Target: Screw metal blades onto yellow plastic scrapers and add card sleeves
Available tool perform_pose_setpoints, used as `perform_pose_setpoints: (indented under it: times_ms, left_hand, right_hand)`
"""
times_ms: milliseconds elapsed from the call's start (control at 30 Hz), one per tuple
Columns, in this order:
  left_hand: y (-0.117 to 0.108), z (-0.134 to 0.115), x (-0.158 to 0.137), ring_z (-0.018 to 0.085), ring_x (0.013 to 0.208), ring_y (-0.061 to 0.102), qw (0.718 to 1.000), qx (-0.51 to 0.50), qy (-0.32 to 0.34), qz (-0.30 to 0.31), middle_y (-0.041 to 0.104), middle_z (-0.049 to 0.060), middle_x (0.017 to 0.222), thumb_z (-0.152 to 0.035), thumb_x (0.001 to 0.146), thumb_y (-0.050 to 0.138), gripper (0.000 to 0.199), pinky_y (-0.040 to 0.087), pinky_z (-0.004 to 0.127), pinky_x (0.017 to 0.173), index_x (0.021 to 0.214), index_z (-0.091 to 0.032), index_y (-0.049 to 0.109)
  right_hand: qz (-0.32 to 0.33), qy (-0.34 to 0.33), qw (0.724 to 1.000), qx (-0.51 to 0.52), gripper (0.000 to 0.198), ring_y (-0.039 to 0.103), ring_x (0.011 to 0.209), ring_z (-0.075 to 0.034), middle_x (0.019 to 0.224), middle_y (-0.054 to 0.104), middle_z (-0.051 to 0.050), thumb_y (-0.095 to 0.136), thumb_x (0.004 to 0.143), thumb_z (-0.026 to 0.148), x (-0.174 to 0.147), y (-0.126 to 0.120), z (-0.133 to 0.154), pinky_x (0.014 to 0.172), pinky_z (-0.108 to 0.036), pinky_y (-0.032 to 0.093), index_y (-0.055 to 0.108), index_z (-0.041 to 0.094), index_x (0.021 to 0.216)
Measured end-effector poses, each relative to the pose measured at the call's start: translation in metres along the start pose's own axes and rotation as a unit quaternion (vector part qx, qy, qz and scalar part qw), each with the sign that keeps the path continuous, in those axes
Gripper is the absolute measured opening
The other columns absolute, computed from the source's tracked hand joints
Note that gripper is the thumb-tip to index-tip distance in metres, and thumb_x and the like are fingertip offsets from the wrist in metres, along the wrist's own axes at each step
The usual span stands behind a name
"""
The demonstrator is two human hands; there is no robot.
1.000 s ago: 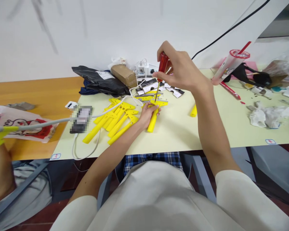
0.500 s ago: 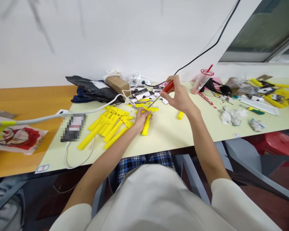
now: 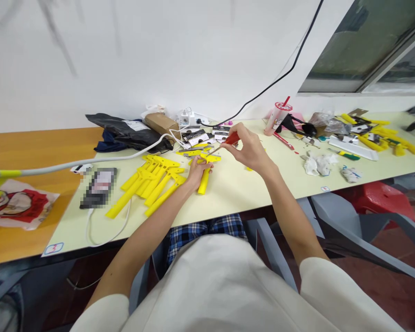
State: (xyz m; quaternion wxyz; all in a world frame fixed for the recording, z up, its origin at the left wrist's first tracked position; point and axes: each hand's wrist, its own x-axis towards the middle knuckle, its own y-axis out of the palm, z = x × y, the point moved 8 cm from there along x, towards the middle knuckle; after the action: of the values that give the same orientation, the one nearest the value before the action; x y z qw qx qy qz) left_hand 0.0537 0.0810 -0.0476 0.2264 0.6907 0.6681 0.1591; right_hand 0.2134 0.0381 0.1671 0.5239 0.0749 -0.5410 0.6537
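My left hand (image 3: 196,174) is closed around the head of a yellow T-shaped scraper (image 3: 203,182), whose handle points toward me over the table. My right hand (image 3: 248,146) grips the red handle of a screwdriver (image 3: 232,138). The screwdriver's thin metal shaft slants down to the left, and its tip meets the scraper's head. Left of my left hand lies a pile of several similar yellow scrapers (image 3: 155,182). Just beyond the held scraper are yellow pieces with grey blades (image 3: 193,151) and black-and-white packets (image 3: 197,138).
A white cable (image 3: 131,159) crosses the left side above a phone (image 3: 100,186). Toward the wall lie a black bag (image 3: 131,133) and a brown box (image 3: 162,124). To the right stand a drink cup (image 3: 276,121), crumpled tissues (image 3: 320,163), a green-handled tool (image 3: 349,156) and more yellow parts (image 3: 383,136).
The view has shifted, so the table things sit slightly further left. My right hand and the screwdriver are a little lower, with the tip still at the scraper's head.
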Motion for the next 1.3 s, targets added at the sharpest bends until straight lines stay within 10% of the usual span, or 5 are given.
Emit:
perform_pose_setpoints:
  times_ms: [133,333,567,1100,1300]
  left_hand:
    - [-0.003,-0.003,0.001,0.016,0.079,0.071,1.0,-0.006,0.011,-0.014,0.065,-0.003,0.086,-0.017,0.062,0.085,0.058,0.048,0.024,0.061,0.099,-0.026,0.041]
    - [0.005,-0.004,-0.003,0.017,0.079,0.072,0.999,0.028,0.013,0.015,0.065,-0.004,0.085,-0.021,0.064,0.089,0.062,0.048,0.024,0.06,0.103,-0.027,0.041]
    - [0.013,-0.004,-0.008,0.017,0.075,0.071,0.997,0.063,0.009,0.041,0.065,-0.004,0.081,-0.026,0.064,0.091,0.064,0.046,0.023,0.058,0.104,-0.026,0.041]
    - [0.021,-0.007,-0.013,0.017,0.076,0.072,0.994,0.071,0.041,0.071,0.066,-0.005,0.08,-0.031,0.069,0.093,0.063,0.047,0.024,0.059,0.105,-0.027,0.042]
    - [0.036,-0.016,-0.024,0.017,0.079,0.072,0.994,0.053,0.039,0.086,0.072,0.0,0.093,-0.031,0.067,0.096,0.065,0.049,0.025,0.06,0.106,-0.026,0.044]
  right_hand:
    - [-0.056,0.037,0.996,-0.061,0.032,0.069,0.08,-0.024,0.094,0.066,-0.004,0.072,0.103,0.052,-0.009,-0.006,-0.007,0.077,-0.043,0.062,0.057,0.026,0.112]
    - [0.032,0.008,0.999,-0.014,0.018,0.069,0.106,-0.027,0.126,0.064,-0.012,0.062,0.108,0.034,-0.015,-0.02,0.02,0.095,-0.048,0.063,0.058,0.026,0.123]
    - [0.053,-0.022,0.998,0.016,0.015,0.069,0.093,-0.025,0.105,0.068,-0.007,0.068,0.107,0.039,-0.01,-0.019,0.037,0.087,-0.045,0.061,0.064,0.025,0.108]
    - [-0.194,0.07,0.974,-0.09,0.047,0.066,0.068,-0.021,0.078,0.064,-0.001,0.081,0.091,0.068,-0.047,-0.039,0.027,0.068,-0.039,0.063,0.057,0.027,0.088]
    - [-0.186,0.106,0.976,-0.029,0.033,0.081,0.096,-0.027,0.1,0.079,-0.005,0.084,0.095,0.049,-0.086,-0.06,0.034,0.086,-0.047,0.07,0.06,0.027,0.104]
